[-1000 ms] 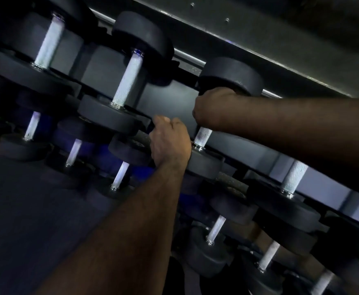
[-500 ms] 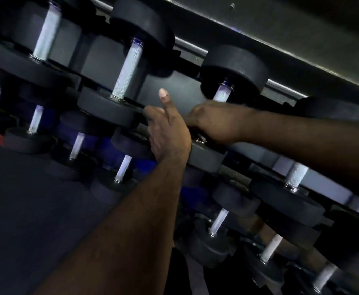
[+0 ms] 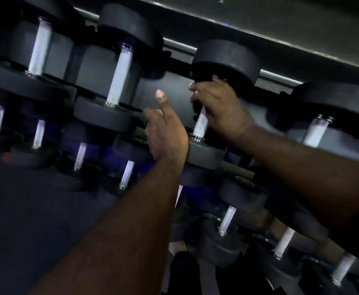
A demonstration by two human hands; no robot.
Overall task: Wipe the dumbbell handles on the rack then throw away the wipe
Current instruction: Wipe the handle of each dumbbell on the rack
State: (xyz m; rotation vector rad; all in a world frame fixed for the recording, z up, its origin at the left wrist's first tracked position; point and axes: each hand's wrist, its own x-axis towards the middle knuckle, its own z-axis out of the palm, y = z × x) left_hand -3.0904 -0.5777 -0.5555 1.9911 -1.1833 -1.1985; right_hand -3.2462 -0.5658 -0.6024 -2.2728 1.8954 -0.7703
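Observation:
Black dumbbells with pale knurled handles lie in tilted rows on a rack (image 3: 174, 60). My right hand (image 3: 223, 111) grips the upper part of the handle (image 3: 201, 124) of the third top-row dumbbell (image 3: 227, 58), its fingers wrapped up under the upper head. Something dark shows under those fingers; I cannot tell whether it is the wipe. My left hand (image 3: 165, 133) sits just left of that handle, fingers curled over the edge of the neighbouring dumbbell's lower head (image 3: 102, 116), thumb pointing up.
More dumbbells fill the lower rows (image 3: 227, 220) and the top row to the left (image 3: 119, 77) and right (image 3: 314, 133). A dark floor (image 3: 36, 220) lies lower left. A grey wall ledge (image 3: 259, 28) runs behind the rack.
My right hand slid down the handle to its lower end, then back up under the upper head. My left thumb lifted from a closed fist and now points up.

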